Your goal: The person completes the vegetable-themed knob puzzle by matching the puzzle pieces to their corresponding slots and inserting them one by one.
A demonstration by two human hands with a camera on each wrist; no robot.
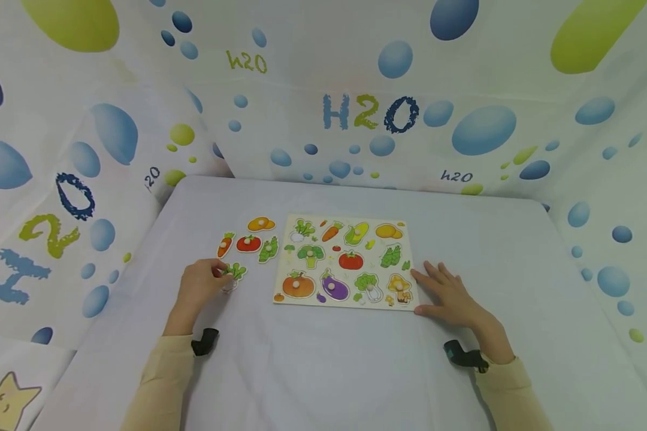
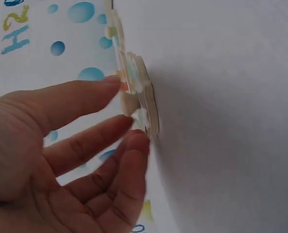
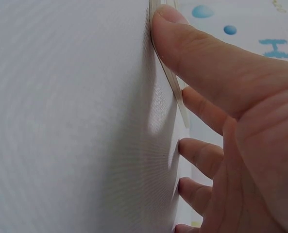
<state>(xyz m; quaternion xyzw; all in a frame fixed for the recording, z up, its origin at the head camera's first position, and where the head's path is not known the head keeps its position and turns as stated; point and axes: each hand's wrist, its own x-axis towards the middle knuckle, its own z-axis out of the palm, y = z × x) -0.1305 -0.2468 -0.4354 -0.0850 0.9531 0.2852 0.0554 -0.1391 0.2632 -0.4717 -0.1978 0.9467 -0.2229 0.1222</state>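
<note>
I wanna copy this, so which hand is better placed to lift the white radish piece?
Probably the left hand: its fingers reach the radish piece. The right hand is over at the right edge of the board.

Board (image 1: 374, 254): cream, multicoloured vegetable pictures. Turnip piece (image 1: 237, 272): green, white. Tablecloth (image 1: 323, 359): white. Backdrop (image 1: 296, 114): white, blue and lime spots.

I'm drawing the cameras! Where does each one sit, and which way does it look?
Head: on the person's head, looking forward and down at the table, puzzle board and loose pieces; left hand, right hand and both sleeves show.
Left wrist: on the left wrist, looking at loose pieces edge-on; the left hand shows.
Right wrist: on the right wrist, looking at the puzzle board's edge; the right hand shows.
Head and right wrist share the right hand at the puzzle board.
</note>
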